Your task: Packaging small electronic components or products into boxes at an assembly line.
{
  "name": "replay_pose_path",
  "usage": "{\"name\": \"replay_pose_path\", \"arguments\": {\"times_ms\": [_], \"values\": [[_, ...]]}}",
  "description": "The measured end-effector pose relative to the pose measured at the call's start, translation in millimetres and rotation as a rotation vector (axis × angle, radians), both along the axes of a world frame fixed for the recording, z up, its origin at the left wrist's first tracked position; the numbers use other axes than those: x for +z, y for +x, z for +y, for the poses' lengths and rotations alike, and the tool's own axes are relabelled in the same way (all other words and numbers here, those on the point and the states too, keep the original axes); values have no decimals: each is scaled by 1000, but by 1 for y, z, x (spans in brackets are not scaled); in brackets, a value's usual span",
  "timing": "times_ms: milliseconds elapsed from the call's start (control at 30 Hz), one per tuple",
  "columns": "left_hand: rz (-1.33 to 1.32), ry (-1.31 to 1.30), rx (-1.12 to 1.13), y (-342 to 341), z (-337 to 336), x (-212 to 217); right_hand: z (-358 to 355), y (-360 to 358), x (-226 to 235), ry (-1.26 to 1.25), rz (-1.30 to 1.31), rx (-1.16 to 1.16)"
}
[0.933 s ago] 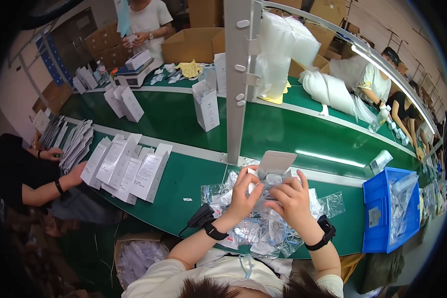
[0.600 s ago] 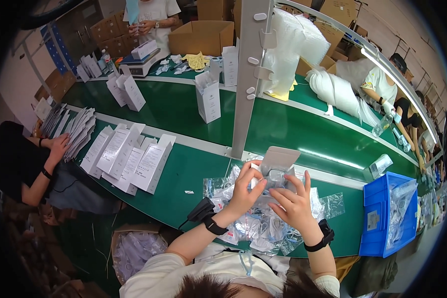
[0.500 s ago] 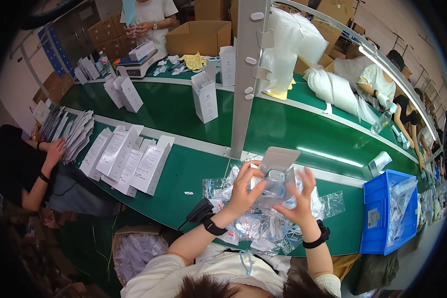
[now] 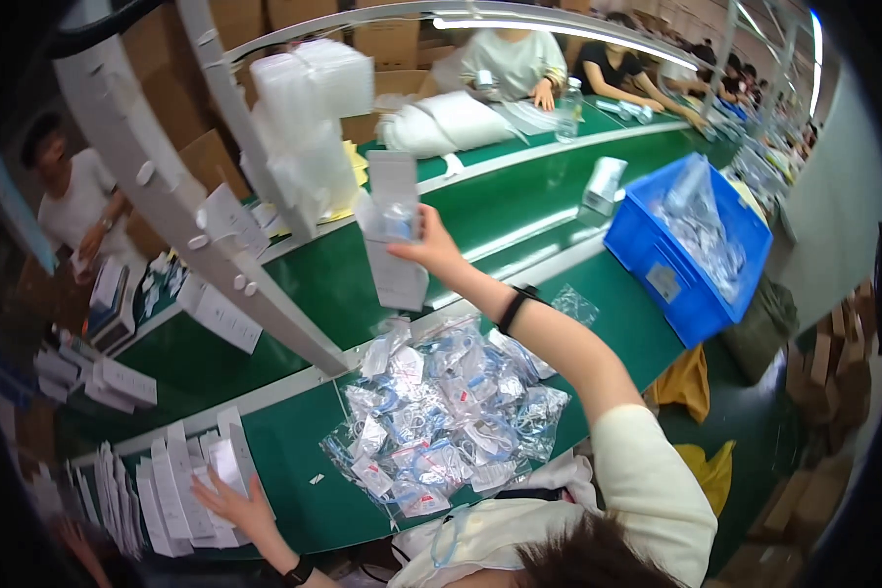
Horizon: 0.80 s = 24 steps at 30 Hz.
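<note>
My right hand [image 4: 429, 240] grips an upright white carton [image 4: 399, 282] by its side, at the conveyor belt. Its top flap stands up, and something clear and bluish shows in its mouth; I cannot tell its kind. Whether the carton's base touches the belt is unclear. At the lower left, my left hand [image 4: 233, 505] has its fingers spread over a row of white cartons [image 4: 171, 495], seemingly touching the nearest ones. Between my arms lies a heap of small clear bags [image 4: 441, 412] with white cables and blue parts inside.
A blue bin [image 4: 661, 279] with clear bags stands at the table's right. A grey post [image 4: 181, 201] rises beyond the cartons. More cartons [image 4: 225, 312] stand across the green belt [image 4: 490, 230]. Co-workers sit at the far side, near bubble-wrap stacks [image 4: 309, 127]. A clear-wrapped item [image 4: 606, 181] lies on the belt.
My view has swung right. The carton, earlier between both hands above the bags, is now at the belt in my right hand alone. My left hand has moved left to the carton row.
</note>
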<state>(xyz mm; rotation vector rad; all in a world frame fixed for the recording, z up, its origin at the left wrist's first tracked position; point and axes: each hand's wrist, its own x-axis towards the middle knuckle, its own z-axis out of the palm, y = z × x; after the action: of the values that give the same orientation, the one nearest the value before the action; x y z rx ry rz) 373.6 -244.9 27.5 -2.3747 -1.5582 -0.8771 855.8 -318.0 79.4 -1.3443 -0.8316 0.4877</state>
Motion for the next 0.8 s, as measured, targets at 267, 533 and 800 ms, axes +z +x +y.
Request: {"name": "replay_pose_path", "arguments": {"times_ms": [267, 533, 800], "values": [[427, -522, 364, -2, 17, -26, 41, 35, -64, -125, -385, -299], [-152, -568, -1, 2, -44, 29, -73, -21, -34, -483, -542, 268], [-98, -543, -786, 137, -132, 76, -162, -125, -28, 121, 365, 915]]}}
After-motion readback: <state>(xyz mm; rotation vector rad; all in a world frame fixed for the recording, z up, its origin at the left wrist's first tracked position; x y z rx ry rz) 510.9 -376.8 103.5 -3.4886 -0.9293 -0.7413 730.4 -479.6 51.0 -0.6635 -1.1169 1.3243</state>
